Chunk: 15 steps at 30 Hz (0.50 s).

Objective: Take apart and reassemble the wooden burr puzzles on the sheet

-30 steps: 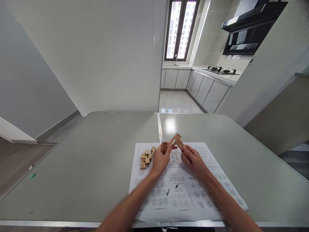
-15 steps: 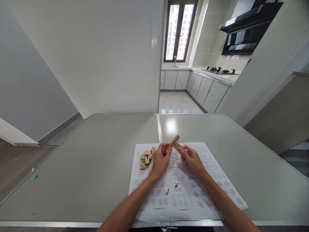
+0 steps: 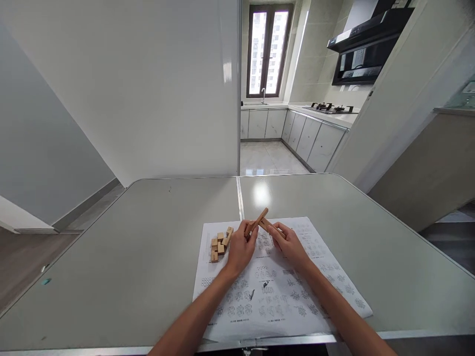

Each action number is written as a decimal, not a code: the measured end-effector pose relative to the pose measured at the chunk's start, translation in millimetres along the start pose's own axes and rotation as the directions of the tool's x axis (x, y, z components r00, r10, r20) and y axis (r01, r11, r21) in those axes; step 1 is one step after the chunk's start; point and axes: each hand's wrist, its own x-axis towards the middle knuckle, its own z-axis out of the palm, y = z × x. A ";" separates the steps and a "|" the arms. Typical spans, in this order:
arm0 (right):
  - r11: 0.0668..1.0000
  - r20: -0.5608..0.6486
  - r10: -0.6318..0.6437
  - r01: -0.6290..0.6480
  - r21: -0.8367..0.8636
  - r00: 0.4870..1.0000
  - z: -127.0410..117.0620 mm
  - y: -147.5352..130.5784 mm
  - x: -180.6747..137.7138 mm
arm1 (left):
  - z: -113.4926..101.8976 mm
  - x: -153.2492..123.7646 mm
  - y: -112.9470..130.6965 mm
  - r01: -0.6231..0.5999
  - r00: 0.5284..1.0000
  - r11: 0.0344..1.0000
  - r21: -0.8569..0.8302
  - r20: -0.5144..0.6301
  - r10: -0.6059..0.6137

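My left hand point(image 3: 242, 248) is closed on a long wooden puzzle piece point(image 3: 261, 216) that slants up to the right. Between the fingers of my right hand point(image 3: 288, 242) is a second wooden puzzle piece point(image 3: 263, 223) with a dark mark on it. The two pieces meet or cross between my hands; whether they interlock I cannot tell. Beside my left hand, several short wooden blocks point(image 3: 221, 248) lie in a loose cluster. Under both hands spreads a white sheet point(image 3: 267, 326) printed with line diagrams.
The sheet lies on a grey-green table point(image 3: 129, 277) with a metal edge and a centre seam point(image 3: 240, 195). A small teal bit point(image 3: 46, 281) sits near the left edge. Beyond the table are a white wall point(image 3: 159, 89) and a kitchen with a gas stove point(image 3: 331, 108).
The view has shifted slightly, so the table, sheet and hands appear a little further left. My left hand's piece has turned a little, while both hands keep hold of their pieces.
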 end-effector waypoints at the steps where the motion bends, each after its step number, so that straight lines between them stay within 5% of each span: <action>1: 1.000 0.002 0.001 -0.001 0.005 1.000 -0.1 -0.2 0.0 | -0.2 0.0 0.1 -0.004 1.000 1.000 0.010 -0.004 0.004; 15: 1.000 0.007 0.014 -0.015 0.020 1.000 -0.1 4.1 4.2 | 2.3 0.1 -2.1 -0.028 0.999 0.999 0.021 0.038 0.027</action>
